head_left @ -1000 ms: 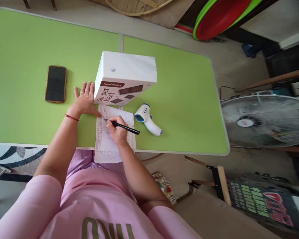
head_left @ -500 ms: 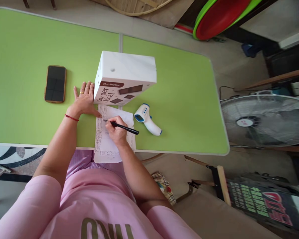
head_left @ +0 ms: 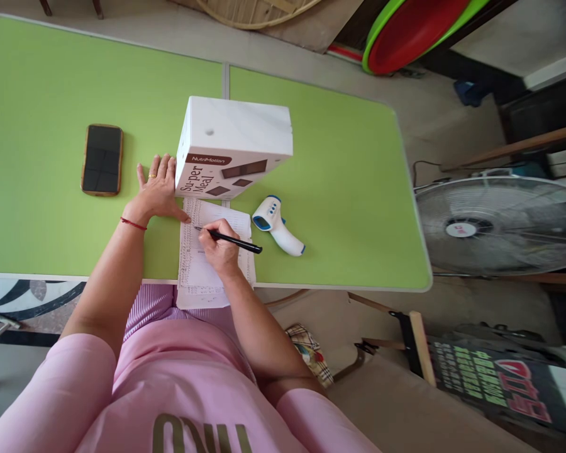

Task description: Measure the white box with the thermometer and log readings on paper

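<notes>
A black pen (head_left: 238,241) is gripped in my right hand (head_left: 221,251), its tip down on a sheet of paper (head_left: 200,270) covered with rows of small writing. My left hand (head_left: 158,193) lies flat with its fingers spread, the thumb on the paper's upper left edge and the fingertips beside a white box (head_left: 240,129). That box stands upright behind the paper and is printed "NutriMotion Super Meal". To the right of the paper lies a white and blue infrared thermometer (head_left: 279,226).
A phone in a brown case (head_left: 102,160) lies on the green table (head_left: 339,189), left of my left hand. The paper overhangs the table's front edge. Beyond the right end stands a large fan (head_left: 471,228); a folding chair (head_left: 387,390) is at the lower right.
The whole view has shifted very slightly. Both hands, the pen and the things on the table keep nearly the same places.
</notes>
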`<state>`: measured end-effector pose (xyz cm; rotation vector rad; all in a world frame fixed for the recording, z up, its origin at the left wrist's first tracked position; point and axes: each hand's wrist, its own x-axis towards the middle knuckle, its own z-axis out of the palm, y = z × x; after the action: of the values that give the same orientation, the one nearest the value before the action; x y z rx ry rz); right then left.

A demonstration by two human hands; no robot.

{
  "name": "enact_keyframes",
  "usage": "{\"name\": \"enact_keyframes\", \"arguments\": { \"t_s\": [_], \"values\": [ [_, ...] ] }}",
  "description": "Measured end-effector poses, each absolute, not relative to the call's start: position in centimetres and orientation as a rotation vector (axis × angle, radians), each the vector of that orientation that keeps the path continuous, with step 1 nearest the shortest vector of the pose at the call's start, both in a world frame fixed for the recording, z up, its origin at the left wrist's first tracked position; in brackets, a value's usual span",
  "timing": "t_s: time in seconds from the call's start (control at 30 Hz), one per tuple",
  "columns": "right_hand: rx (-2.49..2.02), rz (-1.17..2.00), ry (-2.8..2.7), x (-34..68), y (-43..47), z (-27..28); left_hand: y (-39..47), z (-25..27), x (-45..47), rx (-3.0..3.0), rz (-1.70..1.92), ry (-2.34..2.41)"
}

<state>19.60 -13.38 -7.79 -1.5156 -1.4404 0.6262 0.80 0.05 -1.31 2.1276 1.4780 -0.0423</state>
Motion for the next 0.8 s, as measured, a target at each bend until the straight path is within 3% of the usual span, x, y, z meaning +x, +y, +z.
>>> {"name": "enact_keyframes", "arguments": {
  "t_s": [0.8],
  "values": [
    [-1.504, 0.569, -1.438, 19.39, -13.37, -7.94, 0.04, -1.01, 0.76, 2.125, -0.048, 1.473]
  ]
}}
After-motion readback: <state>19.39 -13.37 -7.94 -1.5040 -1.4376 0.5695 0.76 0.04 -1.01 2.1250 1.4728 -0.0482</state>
